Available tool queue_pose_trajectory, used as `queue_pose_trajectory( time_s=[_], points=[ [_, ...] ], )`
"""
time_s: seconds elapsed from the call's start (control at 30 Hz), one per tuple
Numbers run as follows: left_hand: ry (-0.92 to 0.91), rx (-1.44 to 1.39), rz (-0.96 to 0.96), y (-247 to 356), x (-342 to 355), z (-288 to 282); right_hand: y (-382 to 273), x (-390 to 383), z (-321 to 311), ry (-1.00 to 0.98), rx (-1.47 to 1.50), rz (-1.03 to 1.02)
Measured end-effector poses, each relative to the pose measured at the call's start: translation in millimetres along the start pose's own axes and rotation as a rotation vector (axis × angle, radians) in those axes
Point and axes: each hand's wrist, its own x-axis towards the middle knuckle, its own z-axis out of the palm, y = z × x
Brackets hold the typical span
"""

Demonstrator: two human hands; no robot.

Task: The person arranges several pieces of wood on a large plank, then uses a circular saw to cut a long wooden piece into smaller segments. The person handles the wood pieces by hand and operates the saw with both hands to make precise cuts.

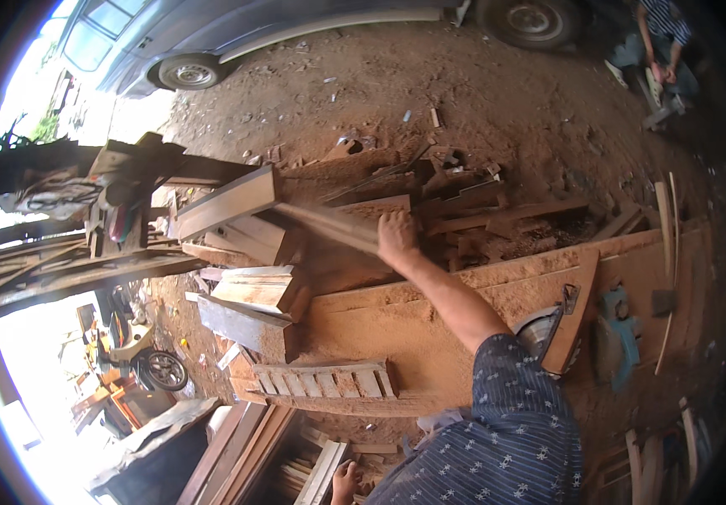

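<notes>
My right hand [398, 236] is stretched out over the far side of the workbench, with its fingers wrapped round the near end of a wooden strip [329, 225]. The strip runs left from my fist and looks smeared by motion. Its far end meets a stack of thick wooden blocks [232, 202]. Low in the picture, my left hand [345, 483] hangs beside a pale board [322, 474]. Its fingers are curled; what they hold, if anything, is hidden. Beside my right upper arm a round saw blade [538, 333] rises through the sawdust-covered bench [371, 324], next to a wooden guide piece [575, 316].
A slatted wooden piece [325, 380] lies on the bench's near edge. A teal power tool [620, 337] rests to the right. Offcuts [464, 202] heap beyond the bench. Planks [232, 454] lean at the lower left. A person [662, 59] sits far right, near a parked vehicle [295, 29].
</notes>
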Motion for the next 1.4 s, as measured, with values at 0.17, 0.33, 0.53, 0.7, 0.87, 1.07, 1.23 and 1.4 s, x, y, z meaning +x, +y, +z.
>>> queue_pose_trajectory(
  time_s=[0.17,0.33,0.53,0.7,0.87,1.07,1.23,1.4],
  points=[
    [0.057,-0.002,0.064,31,2,3,-32,-56,-2,0.086,0.075,-0.131],
    [0.088,-0.076,0.111,37,-3,13,-14,-51,1,0.025,0.304,-0.211],
    [0.129,-0.093,0.173,12,-3,30,-9,-35,-37,-0.315,0.365,-0.258],
    [0.163,-0.137,0.159,-11,-20,50,-29,27,-72,-0.218,0.423,-0.165],
    [0.062,-0.239,0.064,-94,-10,47,-24,75,-50,-0.299,0.258,-0.008],
    [0.081,-0.199,-0.059,-146,-6,61,-146,146,-61,0.181,0.411,-0.465],
    [0.137,-0.151,-0.073,-115,0,46,-262,270,-22,-0.134,0.593,-0.223],
    [0.123,-0.178,-0.144,-107,7,52,-265,264,70,0.231,0.190,-0.258]
  ],
)
